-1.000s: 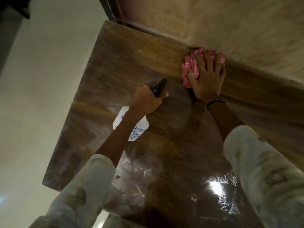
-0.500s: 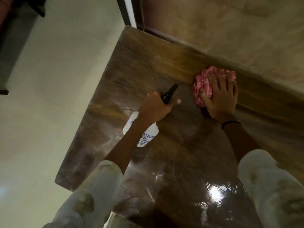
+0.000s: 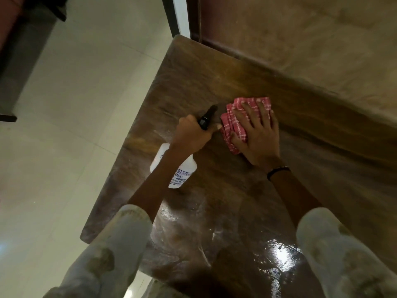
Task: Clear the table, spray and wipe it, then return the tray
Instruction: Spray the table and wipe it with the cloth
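Cloth (image 3: 240,119) nearer the spray bottle (image 3: 174,166), under right hand (image 3: 257,136).

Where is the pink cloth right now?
In the head view, the pink checked cloth lies on the brown wooden table near the wall, under the flat right hand, just right of the white spray bottle gripped by the left hand.

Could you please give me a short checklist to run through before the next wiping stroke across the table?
1. Cloth flat under the right hand: ok, straight fingers press it down.
2. Spray bottle secure: ok, the left hand grips its neck.
3. Nozzle clear of the cloth: ok, close but apart.
4. Table cleared: ok where visible, no tray in view.
5. Surface wetted: ok near the person; farther out, cannot tell.
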The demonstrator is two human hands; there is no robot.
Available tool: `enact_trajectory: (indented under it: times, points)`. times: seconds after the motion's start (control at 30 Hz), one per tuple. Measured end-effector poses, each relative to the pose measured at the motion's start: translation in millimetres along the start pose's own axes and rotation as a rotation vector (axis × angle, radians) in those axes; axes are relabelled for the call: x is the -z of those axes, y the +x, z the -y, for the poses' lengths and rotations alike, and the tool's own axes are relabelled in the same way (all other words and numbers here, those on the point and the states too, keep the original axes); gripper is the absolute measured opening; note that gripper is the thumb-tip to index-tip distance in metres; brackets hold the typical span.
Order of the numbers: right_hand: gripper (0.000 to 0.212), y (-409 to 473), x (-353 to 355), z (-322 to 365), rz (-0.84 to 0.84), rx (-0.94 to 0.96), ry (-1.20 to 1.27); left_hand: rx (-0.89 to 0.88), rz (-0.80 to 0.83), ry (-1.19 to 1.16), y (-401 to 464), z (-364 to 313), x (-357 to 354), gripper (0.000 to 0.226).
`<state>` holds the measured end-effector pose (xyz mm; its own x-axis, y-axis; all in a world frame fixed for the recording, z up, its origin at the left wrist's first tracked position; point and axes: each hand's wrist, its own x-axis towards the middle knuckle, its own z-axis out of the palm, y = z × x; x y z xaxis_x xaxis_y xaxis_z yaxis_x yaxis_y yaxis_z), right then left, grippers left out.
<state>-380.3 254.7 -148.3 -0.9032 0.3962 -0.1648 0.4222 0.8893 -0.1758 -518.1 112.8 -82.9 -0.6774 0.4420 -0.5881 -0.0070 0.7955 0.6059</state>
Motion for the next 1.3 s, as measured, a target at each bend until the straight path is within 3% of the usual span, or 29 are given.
enact_trajectory:
  times: [0.27, 0.67, 0.8, 0.93, 1.17, 1.3]
  points:
    - [0.068, 7, 0, -2, -0.010, 0.010, -0.018, 0.034, -0.007, 0.034, 27, 6, 30, 0.067]
    - [0.075, 121, 12, 46, -0.034, -0.116, 0.009, 0.001, -0.102, 0.105, 34, 34, 74, 0.058]
    - [0.076, 119, 5, 88, -0.001, 0.049, -0.048, 0.005, -0.124, 0.084, 36, 45, 87, 0.045]
    - [0.071, 90, -4, 83, 0.053, 0.255, -0.016, 0.028, -0.129, 0.056, 49, 65, 107, 0.062]
    - [0.071, 155, -3, 92, -0.068, -0.085, -0.006, 0.019, -0.150, 0.013, 52, 75, 114, 0.063]
    - [0.078, 179, -8, 127, -0.038, -0.057, -0.032, 0.027, -0.137, -0.014, 55, 78, 115, 0.061]
